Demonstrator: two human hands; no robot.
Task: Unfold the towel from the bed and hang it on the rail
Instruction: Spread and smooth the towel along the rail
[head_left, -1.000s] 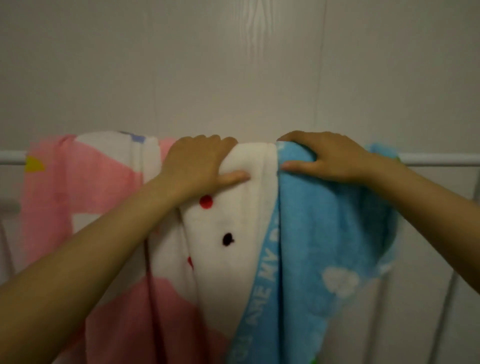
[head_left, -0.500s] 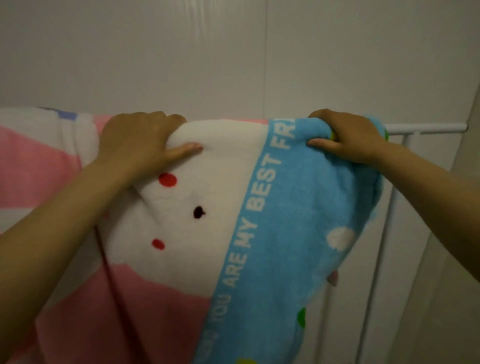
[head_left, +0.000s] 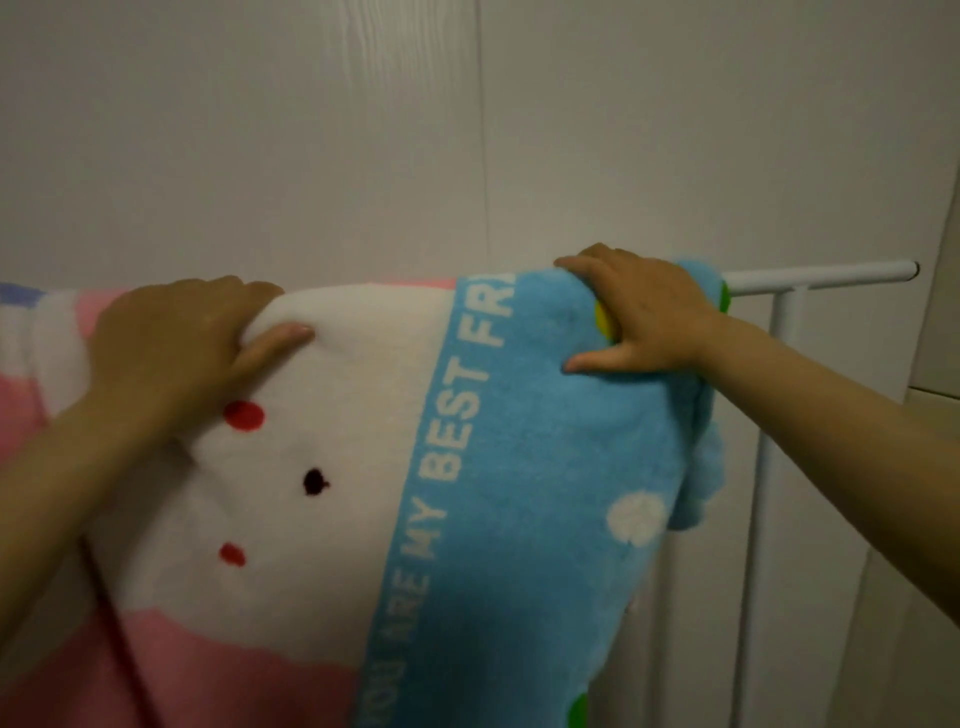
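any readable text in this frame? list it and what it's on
"YOU ARE MY BEST FR": white capitals running up the blue band of the towel. "YOU" at the bottom is dim and blurred; the last word is cut off where the towel folds over the rail.
No other text, labels or numbers show.

Two bare forearms, no sleeves, left hand (head_left: 176, 338) and right hand (head_left: 649, 317) ringless, no watch or bracelets.
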